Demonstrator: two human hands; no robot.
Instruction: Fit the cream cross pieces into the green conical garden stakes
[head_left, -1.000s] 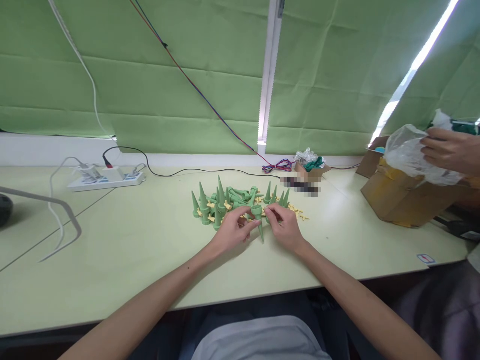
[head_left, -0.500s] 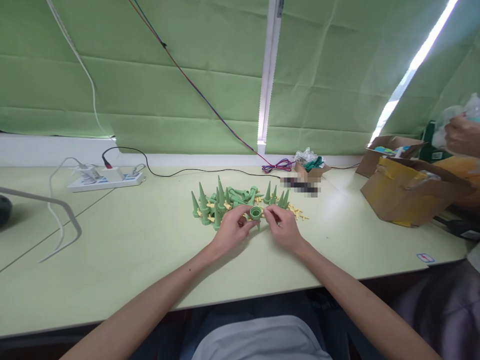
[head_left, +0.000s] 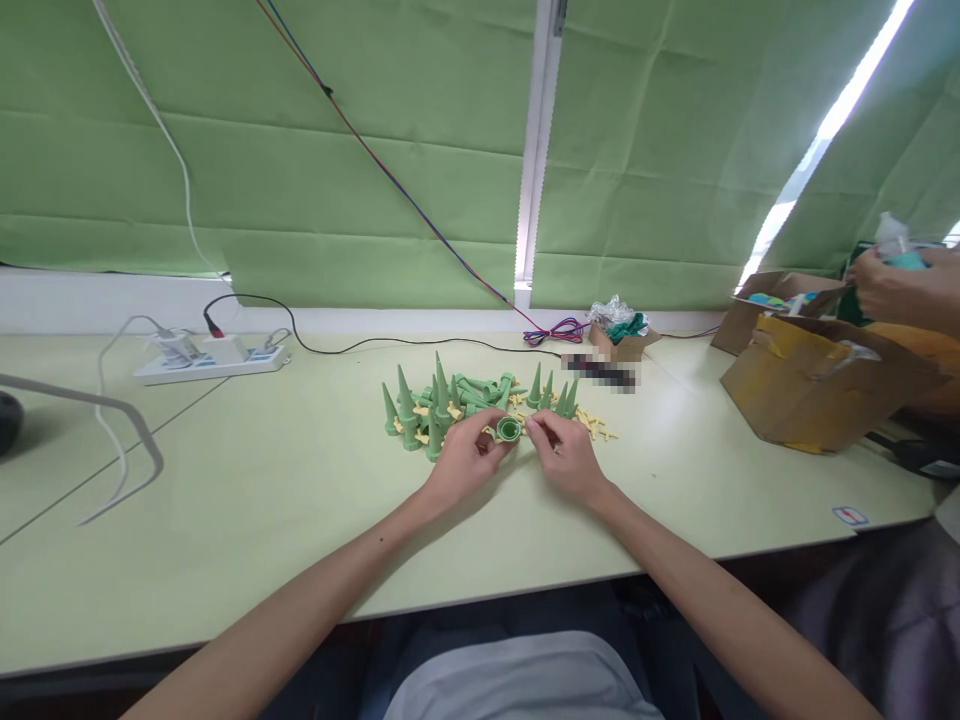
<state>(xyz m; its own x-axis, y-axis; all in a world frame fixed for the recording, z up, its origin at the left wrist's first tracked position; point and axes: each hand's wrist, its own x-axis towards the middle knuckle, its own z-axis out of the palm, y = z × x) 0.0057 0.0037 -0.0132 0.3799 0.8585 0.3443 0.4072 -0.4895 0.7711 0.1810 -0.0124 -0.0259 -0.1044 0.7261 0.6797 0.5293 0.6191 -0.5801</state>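
A green plastic watering spike (head_left: 509,429) is in my left hand (head_left: 470,452), with its round hollow opening facing up toward me. The fingers and thumb grip it from the left side. My right hand (head_left: 562,449) is pinched at the right side of that opening, on a small yellow valve (head_left: 524,425) mostly hidden by the fingertips. Behind my hands, several green spikes (head_left: 441,385) stand point up with yellow valves in their sides, beside a heap of lying spikes (head_left: 480,390). More upright spikes (head_left: 536,388) and loose yellow valves (head_left: 600,428) are at the right.
A white power strip (head_left: 214,365) lies at the back left, its black cable crossing the table. Cardboard boxes (head_left: 817,385) stand on the right, where another person's hand (head_left: 900,290) holds a bottle. A small open box (head_left: 626,340) and coiled wires (head_left: 555,331) sit against the wall.
The spike in my left hand has tilted, its opening turning slightly and its tip no longer showing below. My right hand stays almost still. The other person's hand has moved left and down.
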